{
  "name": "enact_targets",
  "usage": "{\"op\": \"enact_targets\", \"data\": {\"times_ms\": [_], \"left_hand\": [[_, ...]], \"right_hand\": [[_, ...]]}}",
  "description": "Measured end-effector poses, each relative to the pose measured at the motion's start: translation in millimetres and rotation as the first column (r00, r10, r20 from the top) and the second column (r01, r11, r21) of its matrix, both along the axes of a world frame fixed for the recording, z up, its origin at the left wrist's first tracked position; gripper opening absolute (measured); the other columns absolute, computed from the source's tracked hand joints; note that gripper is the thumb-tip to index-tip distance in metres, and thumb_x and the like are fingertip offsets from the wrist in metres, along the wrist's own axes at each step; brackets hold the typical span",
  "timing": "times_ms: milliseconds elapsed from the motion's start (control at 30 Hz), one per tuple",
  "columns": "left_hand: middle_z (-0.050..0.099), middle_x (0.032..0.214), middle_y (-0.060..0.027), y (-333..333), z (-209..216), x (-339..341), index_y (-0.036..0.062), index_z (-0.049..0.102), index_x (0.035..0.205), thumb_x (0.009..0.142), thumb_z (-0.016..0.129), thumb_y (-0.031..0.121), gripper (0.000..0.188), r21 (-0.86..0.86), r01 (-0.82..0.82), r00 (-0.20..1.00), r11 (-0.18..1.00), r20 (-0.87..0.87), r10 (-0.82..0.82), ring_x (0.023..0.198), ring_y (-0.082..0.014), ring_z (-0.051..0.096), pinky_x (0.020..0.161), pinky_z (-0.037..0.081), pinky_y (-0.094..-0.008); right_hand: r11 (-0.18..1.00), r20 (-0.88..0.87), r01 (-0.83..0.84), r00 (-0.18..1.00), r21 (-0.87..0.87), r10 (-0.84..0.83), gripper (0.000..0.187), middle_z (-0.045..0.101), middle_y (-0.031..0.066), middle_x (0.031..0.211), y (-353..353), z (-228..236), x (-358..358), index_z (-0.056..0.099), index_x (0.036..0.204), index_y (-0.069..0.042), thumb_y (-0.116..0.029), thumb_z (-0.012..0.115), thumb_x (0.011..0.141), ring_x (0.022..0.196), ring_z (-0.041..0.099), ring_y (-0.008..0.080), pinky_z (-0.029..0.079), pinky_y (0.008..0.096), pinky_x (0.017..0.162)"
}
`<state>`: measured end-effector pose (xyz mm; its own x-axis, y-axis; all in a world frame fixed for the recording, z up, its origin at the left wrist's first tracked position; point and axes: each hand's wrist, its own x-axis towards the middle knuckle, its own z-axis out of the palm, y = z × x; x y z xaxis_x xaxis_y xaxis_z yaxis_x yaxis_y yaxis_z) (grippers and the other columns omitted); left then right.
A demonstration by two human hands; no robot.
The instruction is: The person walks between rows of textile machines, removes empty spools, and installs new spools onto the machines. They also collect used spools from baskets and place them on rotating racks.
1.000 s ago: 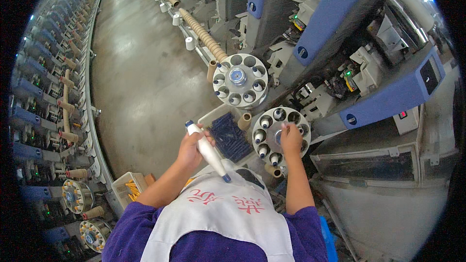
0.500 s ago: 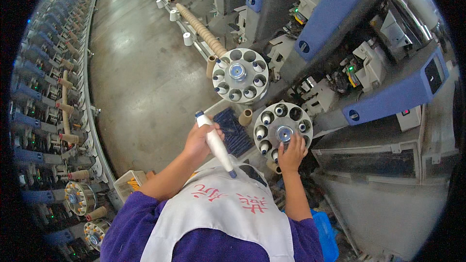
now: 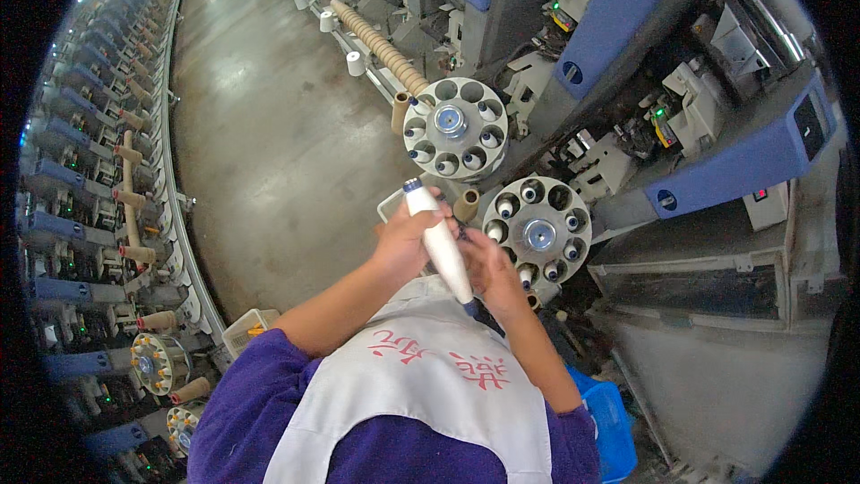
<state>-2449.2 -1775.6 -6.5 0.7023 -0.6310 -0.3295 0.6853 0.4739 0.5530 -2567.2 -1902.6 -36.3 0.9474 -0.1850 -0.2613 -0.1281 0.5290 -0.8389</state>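
Note:
My left hand (image 3: 401, 242) grips a long white yarn bobbin (image 3: 439, 242) with a dark tip at each end, held slanted in front of my chest. My right hand (image 3: 491, 271) is closed around the lower part of that same bobbin, just left of the near round grey magazine disc (image 3: 540, 233), whose pockets hold several small bobbins. A second round disc (image 3: 454, 127) of the same kind sits farther up. Both belong to the grey and blue winding machine (image 3: 708, 161) on my right.
A shiny concrete aisle (image 3: 269, 125) runs away ahead. Another row of machines with cardboard tubes (image 3: 125, 215) lines the left side. A row of tan tubes (image 3: 376, 40) lies along the right machine. A blue crate (image 3: 609, 421) stands by my right elbow, a pale crate (image 3: 246, 327) at my left.
My right hand has left the near disc and come over onto the bobbin. The left hand has kept hold of the bobbin, which now sits more upright between both hands.

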Motion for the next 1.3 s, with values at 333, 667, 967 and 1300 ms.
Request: {"op": "enact_targets", "data": {"times_ms": [333, 667, 967, 1300], "left_hand": [[0.049, 0.091, -0.0082, 22.3, 7.3, 34.0, 0.0101, 0.035, 0.114, 0.081, 0.054, 0.006, 0.038, -0.049, -0.378, 0.914, 0.925, 0.137, 0.381, 0.082, -0.0220, 0.054, 0.075, 0.050, -0.0403], [0.051, 0.090, -0.0085, 30.0, 0.9, 37.1, 0.0109, 0.036, 0.115, 0.081, 0.057, 0.006, 0.039, -0.046, -0.370, 0.926, 0.928, 0.058, 0.372, 0.083, -0.0223, 0.055, 0.076, 0.050, -0.0423], [0.050, 0.092, -0.0089, 7.0, 15.0, 18.1, 0.0100, 0.038, 0.114, 0.080, 0.058, 0.007, 0.040, -0.086, -0.229, 0.963, 0.970, 0.123, 0.238, 0.083, -0.0229, 0.055, 0.076, 0.050, -0.0416], [0.050, 0.092, -0.0094, 29.5, 8.5, 38.4, 0.0110, 0.037, 0.114, 0.081, 0.054, 0.004, 0.038, -0.113, -0.440, 0.890, 0.891, 0.079, 0.449, 0.083, -0.0232, 0.054, 0.075, 0.049, -0.0406]], "right_hand": [[0.925, -0.370, -0.337, 0.893, -0.176, 0.255, 0.025, 0.048, 0.0005, 0.062, -21.0, -41.7, -39.0, 0.055, 0.088, -0.002, -0.025, 0.047, 0.093, 0.051, 0.041, 0.0100, 0.035, 0.0263, 0.049], [0.937, 0.346, 0.304, 0.872, 0.173, -0.347, 0.048, 0.056, 0.0143, 0.117, -34.0, 2.4, -25.4, 0.046, 0.121, 0.001, -0.037, 0.048, 0.091, 0.117, 0.047, 0.0251, 0.036, 0.0368, 0.099], [0.904, -0.106, -0.311, 0.929, 0.293, 0.354, 0.040, 0.052, 0.0042, 0.077, 5.8, 12.6, 0.2, 0.042, 0.122, -0.002, -0.025, 0.054, 0.091, 0.058, 0.046, 0.0096, 0.035, 0.0216, 0.050], [0.987, -0.126, 0.133, 0.985, 0.089, -0.121, 0.017, 0.055, 0.0080, 0.069, -11.4, -16.6, -11.7, 0.054, 0.075, -0.004, -0.018, 0.059, 0.083, 0.068, 0.052, 0.0225, 0.040, 0.0303, 0.061]]}}
